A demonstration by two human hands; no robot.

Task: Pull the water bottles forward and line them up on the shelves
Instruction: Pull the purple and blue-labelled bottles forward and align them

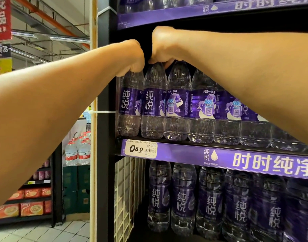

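Observation:
Clear water bottles with purple labels stand in a row on the middle shelf (219, 154). My left hand (132, 56) grips the top of the leftmost bottle (130, 105) at the shelf's left end. My right hand (163, 48) is curled over the tops of the second bottle (154, 105) and the third bottle (177, 103); the caps are hidden under my fingers. My right forearm crosses in front of the bottles further right.
A black upright post (104, 84) bounds the shelf on the left. Larger bottles (184, 198) of the same brand fill the shelf below, and another shelf (184, 13) sits close above my hands. An aisle with other goods lies to the left.

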